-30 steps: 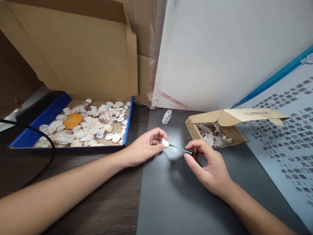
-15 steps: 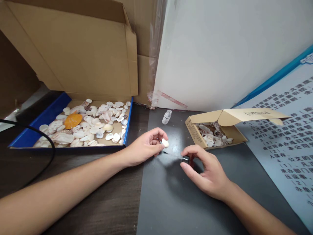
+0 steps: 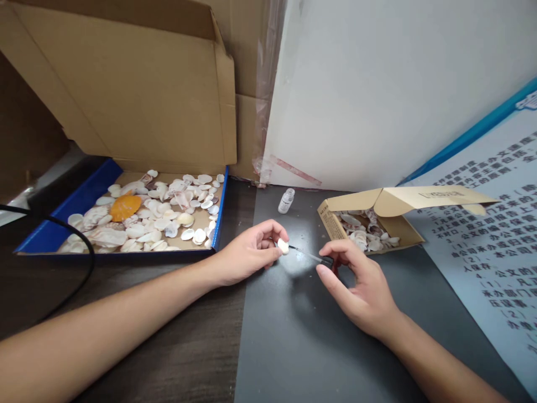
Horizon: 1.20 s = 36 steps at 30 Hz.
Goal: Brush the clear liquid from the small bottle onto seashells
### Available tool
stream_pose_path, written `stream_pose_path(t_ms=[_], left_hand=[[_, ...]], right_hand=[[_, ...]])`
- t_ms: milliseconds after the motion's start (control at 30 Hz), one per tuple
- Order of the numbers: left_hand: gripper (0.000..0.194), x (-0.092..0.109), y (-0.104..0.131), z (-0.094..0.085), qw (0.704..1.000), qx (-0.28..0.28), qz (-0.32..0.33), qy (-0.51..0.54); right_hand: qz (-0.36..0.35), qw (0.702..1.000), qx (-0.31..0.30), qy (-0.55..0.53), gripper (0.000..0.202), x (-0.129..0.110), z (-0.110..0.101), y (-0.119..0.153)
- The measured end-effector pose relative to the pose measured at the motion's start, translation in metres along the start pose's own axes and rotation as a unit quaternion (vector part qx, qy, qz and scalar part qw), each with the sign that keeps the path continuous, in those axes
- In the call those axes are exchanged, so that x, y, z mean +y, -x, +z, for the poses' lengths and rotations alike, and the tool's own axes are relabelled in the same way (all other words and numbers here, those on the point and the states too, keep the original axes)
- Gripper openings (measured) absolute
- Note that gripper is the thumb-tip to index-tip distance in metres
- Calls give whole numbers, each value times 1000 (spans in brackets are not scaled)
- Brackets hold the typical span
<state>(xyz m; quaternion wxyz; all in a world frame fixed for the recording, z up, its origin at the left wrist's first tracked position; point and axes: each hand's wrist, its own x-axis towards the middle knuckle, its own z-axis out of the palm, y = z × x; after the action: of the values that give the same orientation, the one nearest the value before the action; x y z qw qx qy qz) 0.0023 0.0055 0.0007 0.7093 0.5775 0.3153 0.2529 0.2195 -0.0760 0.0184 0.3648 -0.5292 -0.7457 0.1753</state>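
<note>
Between the thumb and fingers of my left hand [image 3: 254, 249] is a small white seashell [image 3: 283, 246]. My right hand [image 3: 358, 282] pinches the black cap of a thin brush applicator [image 3: 310, 256]. Its clear stem points left, and the dark tip is at the shell's right edge; whether it touches I cannot tell. Behind my hands a small clear glass bottle [image 3: 286, 201] with a white label stands upright, its neck uncapped.
At the left lies an open blue-edged cardboard box [image 3: 215, 224] of shells, one of them an orange scallop [image 3: 125, 207]. A smaller tan box [image 3: 335, 229] with shells stands right, its lid raised. A black cable [image 3: 90, 263] curves at far left. Printed sheet [image 3: 495, 268] lies right.
My right hand has shifted slightly right, and the applicator now slants up to the left, its tip raised from below the shell to its right edge. The left hand has barely moved.
</note>
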Motion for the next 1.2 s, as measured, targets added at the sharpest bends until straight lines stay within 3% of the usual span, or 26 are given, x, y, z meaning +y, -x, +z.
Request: stream_pose_path(t_ms=[400, 700, 900, 1200], left_hand=[[27, 0, 0, 1, 1000, 5, 5, 1], [25, 0, 0, 0, 1000, 1, 1, 0], [24, 1, 0, 1, 1000, 3, 3, 2], [24, 2, 0, 1, 1000, 4, 2, -1]], right_hand=[[-36, 997, -61, -18, 9, -3, -2, 0], [-12, 999, 29, 14, 13, 0, 0, 0], [-38, 999, -27, -6, 13, 1, -1, 2], [-29, 1000, -6, 7, 13, 0, 1, 0]])
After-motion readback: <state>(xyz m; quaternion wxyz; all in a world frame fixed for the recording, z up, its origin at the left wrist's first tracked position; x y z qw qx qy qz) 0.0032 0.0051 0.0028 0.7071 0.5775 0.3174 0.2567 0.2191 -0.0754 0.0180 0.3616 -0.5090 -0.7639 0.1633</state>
